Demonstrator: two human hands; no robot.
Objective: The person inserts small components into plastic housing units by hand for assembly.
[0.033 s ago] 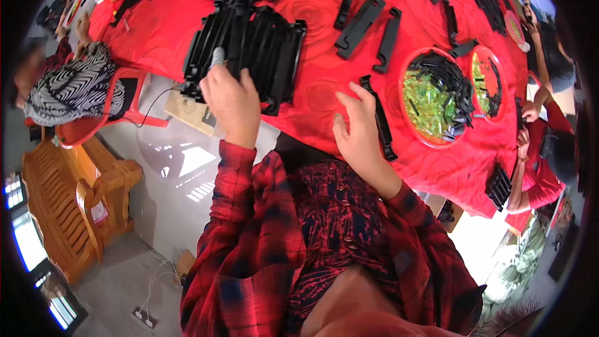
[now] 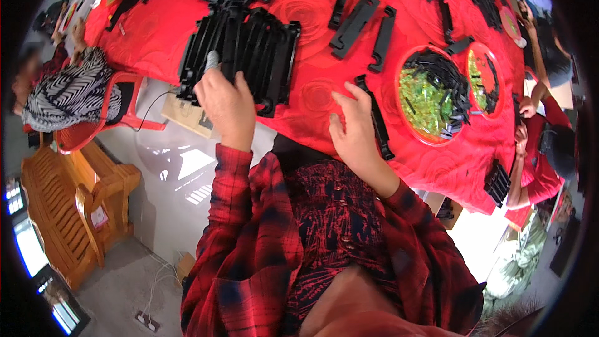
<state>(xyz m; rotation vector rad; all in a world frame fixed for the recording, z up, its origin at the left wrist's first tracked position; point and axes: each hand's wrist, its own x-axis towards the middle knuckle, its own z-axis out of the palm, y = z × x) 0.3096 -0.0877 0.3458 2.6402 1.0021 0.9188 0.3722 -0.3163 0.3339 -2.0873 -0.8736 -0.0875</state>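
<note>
A row of long black plastic strips (image 2: 249,56) stands packed side by side on the red tablecloth, in front of me to the left. My left hand (image 2: 226,105) is at the near edge of this row, index finger and thumb apart and reaching over the strips. A grey cover sits on its index fingertip; the other fingers are partly hidden. My right hand (image 2: 357,130) hovers over the cloth with fingers spread and nothing in them. Just beyond its fingers lies a single black strip (image 2: 377,118), partly hidden behind the hand.
To the right stand a red basin (image 2: 399,112) of yellow-green and black small pieces and a second red basin (image 2: 497,75). Loose black strips (image 2: 354,25) lie farther back. Other people sit left and right at the table. A wooden bench (image 2: 68,212) stands at lower left.
The view has shifted slightly, so the table things appear a little farther left. Both hands keep nearly the same pose and place.
</note>
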